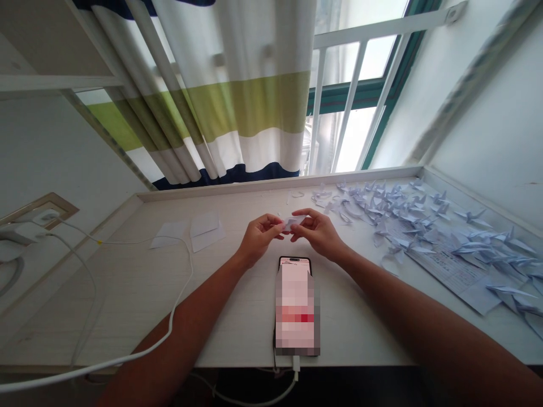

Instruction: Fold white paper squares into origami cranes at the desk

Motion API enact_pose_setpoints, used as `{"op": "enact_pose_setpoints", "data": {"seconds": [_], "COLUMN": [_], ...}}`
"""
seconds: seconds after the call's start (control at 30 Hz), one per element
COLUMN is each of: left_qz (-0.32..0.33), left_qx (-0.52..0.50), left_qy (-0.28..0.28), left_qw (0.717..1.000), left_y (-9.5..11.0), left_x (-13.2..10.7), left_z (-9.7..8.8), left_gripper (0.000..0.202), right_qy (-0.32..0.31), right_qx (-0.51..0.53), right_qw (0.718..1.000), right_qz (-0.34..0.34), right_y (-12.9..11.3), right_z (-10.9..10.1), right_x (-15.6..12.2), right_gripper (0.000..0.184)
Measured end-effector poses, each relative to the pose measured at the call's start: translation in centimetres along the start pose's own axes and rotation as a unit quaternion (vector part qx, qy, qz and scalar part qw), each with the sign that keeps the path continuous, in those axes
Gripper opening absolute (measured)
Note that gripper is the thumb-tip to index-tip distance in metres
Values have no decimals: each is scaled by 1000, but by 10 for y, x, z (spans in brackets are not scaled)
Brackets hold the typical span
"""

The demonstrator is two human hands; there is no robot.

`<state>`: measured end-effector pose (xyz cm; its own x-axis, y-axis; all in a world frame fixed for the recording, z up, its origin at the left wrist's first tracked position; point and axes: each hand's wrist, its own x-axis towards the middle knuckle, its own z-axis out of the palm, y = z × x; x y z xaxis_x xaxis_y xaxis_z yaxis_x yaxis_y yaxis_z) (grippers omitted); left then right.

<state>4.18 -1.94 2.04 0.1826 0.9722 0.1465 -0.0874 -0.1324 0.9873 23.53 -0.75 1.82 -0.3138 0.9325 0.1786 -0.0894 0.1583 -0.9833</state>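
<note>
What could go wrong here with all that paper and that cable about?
The white cable crosses the view of the left forearm, so it might snag as the arm moves. The right forearm might brush the folded paper shapes crowded on that side. The small white paper, pinched between both hands' fingers, could crease wrongly or tear.

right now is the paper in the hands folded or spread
Folded, it seems: the paper looks small and angular, unlike the flat sheets at left.
</note>
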Motion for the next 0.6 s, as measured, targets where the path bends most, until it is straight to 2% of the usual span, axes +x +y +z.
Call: {"op": "enact_pose_setpoints", "data": {"seconds": [0.23,0.43,0.6], "left_qz": [7,9,11], "left_qx": [0,32,33], "left_qy": [22,-16,6], "left_qw": [1000,999,999], "left_y": [-3,-2,-1], "left_x": [1,0,-2], "left_z": [0,0,2], "left_gripper": [35,39,42], "right_qy": [8,4,8], "right_qx": [-26,-42,-57], "right_qw": [999,999,997], "right_qz": [-18,-31,-51], "right_y": [-4,-6,-2], "right_z": [0,2,3], "right_x": [-2,-3,-3], "right_gripper": [45,51,45]}}
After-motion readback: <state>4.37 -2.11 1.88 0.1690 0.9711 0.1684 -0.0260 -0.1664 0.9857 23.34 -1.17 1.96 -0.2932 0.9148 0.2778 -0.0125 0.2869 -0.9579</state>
